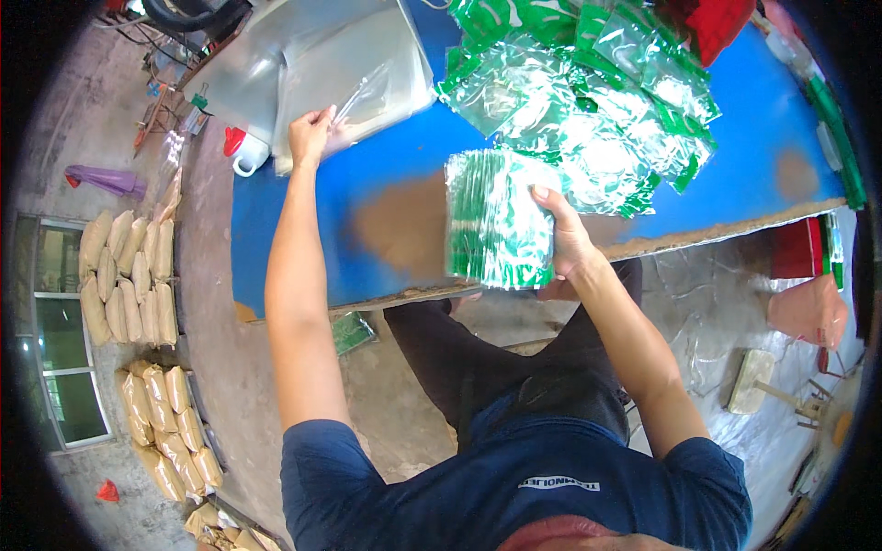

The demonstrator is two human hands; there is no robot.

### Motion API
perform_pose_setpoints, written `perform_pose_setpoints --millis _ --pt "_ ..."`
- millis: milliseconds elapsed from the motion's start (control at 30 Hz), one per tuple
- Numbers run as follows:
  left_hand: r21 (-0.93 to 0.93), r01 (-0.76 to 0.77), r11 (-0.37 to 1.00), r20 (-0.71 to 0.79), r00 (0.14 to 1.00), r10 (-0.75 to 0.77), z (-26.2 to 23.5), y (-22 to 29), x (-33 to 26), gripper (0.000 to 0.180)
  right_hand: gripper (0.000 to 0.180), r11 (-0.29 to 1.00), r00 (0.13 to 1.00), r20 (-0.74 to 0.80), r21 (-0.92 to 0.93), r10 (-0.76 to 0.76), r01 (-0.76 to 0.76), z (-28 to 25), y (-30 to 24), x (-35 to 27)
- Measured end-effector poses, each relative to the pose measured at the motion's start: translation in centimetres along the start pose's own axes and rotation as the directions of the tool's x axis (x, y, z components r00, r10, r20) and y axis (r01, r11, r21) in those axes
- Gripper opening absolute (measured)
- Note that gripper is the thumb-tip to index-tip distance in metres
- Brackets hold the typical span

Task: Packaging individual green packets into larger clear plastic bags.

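My right hand (571, 241) grips the side of a thick bundle of green-and-clear plastic bags (499, 220), thumb on top, at the table's near edge. Over to the left, my left hand (310, 138) pinches the near edge of a clear plastic bag (360, 99), whose film is lifted and creased. It belongs to a flat stack of clear plastic bags (395, 55) at the far left of the table. Beyond the bundle, a loose, shiny pile of green-printed bags (574, 119) spreads over the blue table (753, 119).
A white mug with a red lid (246, 150) stands at the table's left edge, beside the stack. Something red (717, 28) lies at the far right. Filled brown sacks (129, 275) are piled on the floor at left. A stool (751, 381) stands at right.
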State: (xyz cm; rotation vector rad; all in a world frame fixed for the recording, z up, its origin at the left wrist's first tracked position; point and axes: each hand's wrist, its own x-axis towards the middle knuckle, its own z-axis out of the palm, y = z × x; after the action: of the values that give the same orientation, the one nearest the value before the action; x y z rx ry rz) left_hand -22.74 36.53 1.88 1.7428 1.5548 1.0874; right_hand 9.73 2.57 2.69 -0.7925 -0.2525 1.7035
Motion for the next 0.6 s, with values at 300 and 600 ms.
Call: perform_pose_setpoints --millis 300,600 --pt "0.594 -0.37 0.715 -0.143 0.825 0.546 -1.7 11.4 2.3 0.033 0.064 0.994 0.996 0.032 -0.064 -0.084 0.086 0.5 -0.1 -0.6" --pt "0.578 -0.635 0.512 0.108 0.682 0.723 -3.1 22.5 -9.5 0.026 0.056 0.938 0.96 0.152 -0.223 -0.234 0.264 0.5 0.0 -1.3"
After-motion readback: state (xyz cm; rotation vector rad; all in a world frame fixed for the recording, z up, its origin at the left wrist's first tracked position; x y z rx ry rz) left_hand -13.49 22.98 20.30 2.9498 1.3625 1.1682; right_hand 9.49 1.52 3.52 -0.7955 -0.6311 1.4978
